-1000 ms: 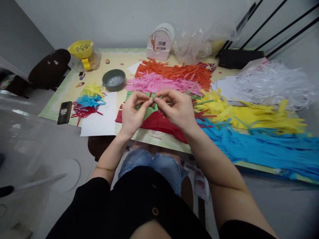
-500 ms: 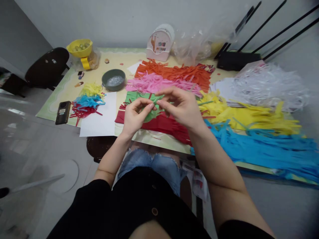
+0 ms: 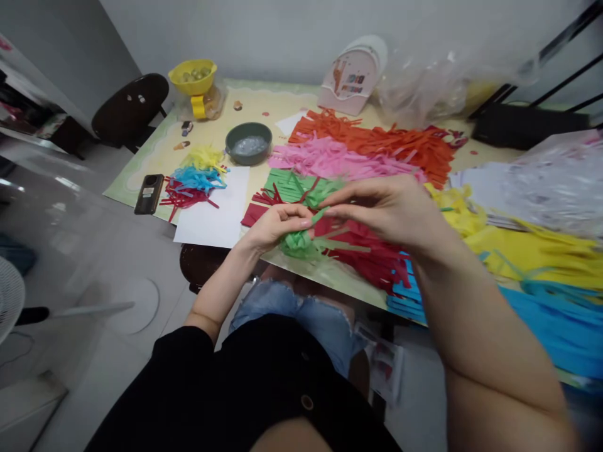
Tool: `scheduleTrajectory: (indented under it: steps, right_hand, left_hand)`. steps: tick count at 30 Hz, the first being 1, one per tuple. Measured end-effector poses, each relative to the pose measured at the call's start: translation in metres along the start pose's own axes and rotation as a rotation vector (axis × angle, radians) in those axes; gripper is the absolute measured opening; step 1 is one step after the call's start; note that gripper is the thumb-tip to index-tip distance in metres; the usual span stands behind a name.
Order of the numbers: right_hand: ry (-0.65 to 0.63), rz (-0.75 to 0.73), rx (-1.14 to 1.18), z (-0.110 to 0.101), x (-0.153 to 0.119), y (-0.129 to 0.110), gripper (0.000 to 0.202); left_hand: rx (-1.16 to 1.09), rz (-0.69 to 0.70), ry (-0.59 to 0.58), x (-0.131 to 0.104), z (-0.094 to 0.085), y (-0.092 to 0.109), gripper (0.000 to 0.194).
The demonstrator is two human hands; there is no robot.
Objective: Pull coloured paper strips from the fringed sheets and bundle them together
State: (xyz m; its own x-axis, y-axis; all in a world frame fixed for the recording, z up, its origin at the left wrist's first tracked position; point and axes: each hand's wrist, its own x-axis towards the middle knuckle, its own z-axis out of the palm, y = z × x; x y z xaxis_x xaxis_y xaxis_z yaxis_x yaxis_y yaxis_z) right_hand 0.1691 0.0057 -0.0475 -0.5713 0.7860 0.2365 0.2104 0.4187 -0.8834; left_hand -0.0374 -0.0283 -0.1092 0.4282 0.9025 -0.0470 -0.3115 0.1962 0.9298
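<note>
My left hand [image 3: 280,228] is closed on a bunched green paper tassel [image 3: 300,246] near the table's front edge. Its loose strips hang below and to the right of my fingers. Thumb and finger of my right hand [image 3: 396,206] pinch a green strip [image 3: 321,215] that runs up from the left fingertips. Beneath the hands lies red fringed paper [image 3: 362,257], with green fringed paper [image 3: 281,181] just behind. Pink [image 3: 348,160] and orange [image 3: 372,139] fringed paper lie farther back. On the right are yellow [image 3: 541,251] and blue [image 3: 560,323] fringed sheets.
Small yellow, blue [image 3: 200,179] and red tassels lie partly on a white sheet [image 3: 214,216], beside a phone [image 3: 149,196]. Behind stand a dark bowl [image 3: 249,158] and a yellow dish [image 3: 192,80] of round green items. Plastic bags [image 3: 560,179] are at right.
The view has swung left. My hands have come lower and nearer the front edge, the right one farther from the left, drawing out the green strip; the bunched green tassel now shows below the left fingers.
</note>
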Motion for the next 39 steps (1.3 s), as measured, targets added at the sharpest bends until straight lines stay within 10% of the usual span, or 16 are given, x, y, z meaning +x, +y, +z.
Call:
scheduleTrajectory:
  steps: [5,7,11,15,23,27,30,36,39]
  right_hand:
    - [0.164,0.049,0.114,0.022,0.005,0.018,0.028]
    - [0.296,0.028,0.11,0.015,-0.002,0.034,0.036]
    - [0.593,0.073,-0.168,-0.025,-0.023,0.072,0.021]
    - [0.528,0.21,-0.623,-0.042,-0.031,0.113,0.018]
    - [-0.02,0.352,-1.012,-0.01,-0.039,0.17,0.036]
    - [-0.08,0.339,-1.043,-0.009,-0.043,0.177,0.041]
    - [-0.068,0.336,-1.075,-0.011,-0.04,0.183,0.038]
    - [-0.099,0.262,-1.082,-0.014,-0.038,0.204,0.034]
    - [-0.08,0.254,-1.072,-0.014,-0.039,0.207,0.037]
  left_hand:
    - [0.232,0.018,0.035,0.001,-0.055,0.006,0.052]
    - [0.485,0.152,0.27,0.004,-0.112,0.03,0.047]
    - [1.129,0.581,1.119,0.014,-0.236,0.106,0.017]
    - [1.555,0.361,1.12,0.043,-0.285,0.137,0.018]
    - [1.589,-0.146,0.742,0.073,-0.266,0.061,0.027]
    - [1.499,0.036,0.974,0.066,-0.257,0.065,0.034]
    - [1.415,0.272,1.016,0.065,-0.208,0.05,0.031]
    - [1.463,0.356,-0.157,0.107,-0.04,-0.046,0.05]
    - [1.562,0.203,-0.389,0.14,0.002,-0.081,0.057]
